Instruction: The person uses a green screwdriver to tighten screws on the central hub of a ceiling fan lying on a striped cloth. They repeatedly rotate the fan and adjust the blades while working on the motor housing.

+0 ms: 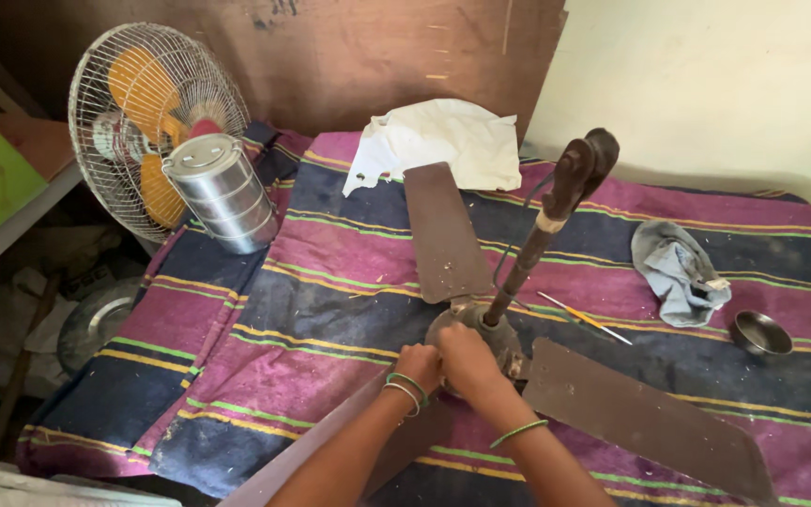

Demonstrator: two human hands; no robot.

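In the head view, a brown ceiling fan (481, 324) lies on a striped blanket (330, 244) of purple, dark blue, green and yellow bands. Its down rod (542, 235) rises at a slant from the motor hub, and three blades spread out: one blade (445, 230) points away from the person, one (645, 418) runs to the right, and one comes toward the camera under the forearms.

Both hands rest on the near side of the hub. The left hand (417, 366), with green bangles at the wrist, has its fingers curled in against the hub's edge. The right hand (466, 361) lies just beside it, fingers bent down over the hub. Whether either hand pinches a small part cannot be told, since the fingertips are hidden from this angle.

A stacked steel lunch carrier (222, 192) stands tilted at the blanket's far left, lid closed, its contents unseen. Behind it leans a table fan (147, 117) with a wire guard and orange blades. A small steel bowl (762, 333) sits at the right; it looks empty, though its inside is dim. Near it lies a crumpled grey cloth (682, 272), and a thin yellow-handled tool (582, 317) lies between the cloth and the hub. A rumpled white sheet (438, 141) lies at the far edge.
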